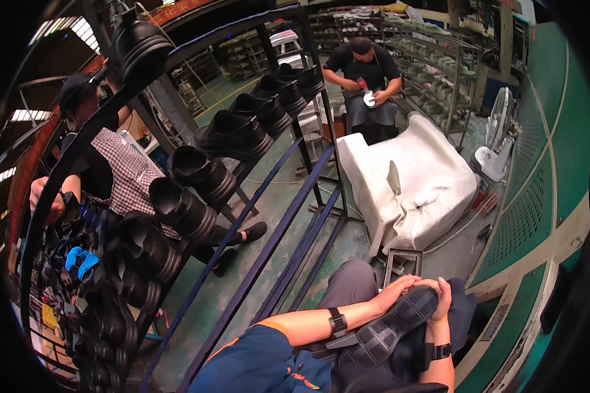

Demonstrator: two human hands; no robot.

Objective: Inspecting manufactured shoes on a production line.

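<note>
A black shoe [383, 331] lies across my lap with its ribbed sole turned up and its toe end pointing away from me. My left hand [394, 293] closes on the toe end from the left, its fingertips at the tip. Around the right side of the same end curls my right hand [443, 302]. The upper of the shoe faces down, mostly hidden by the sole and my hands. Each wrist wears a dark band.
On my left stands a blue-framed rack [262, 262] with several black shoes [196, 173]. A checked-apron person [121, 164] is beyond it. Ahead are a white draped cover [426, 183] and a seated person [367, 85] holding a white item. A fan [498, 131] and green panels [524, 190] line the right.
</note>
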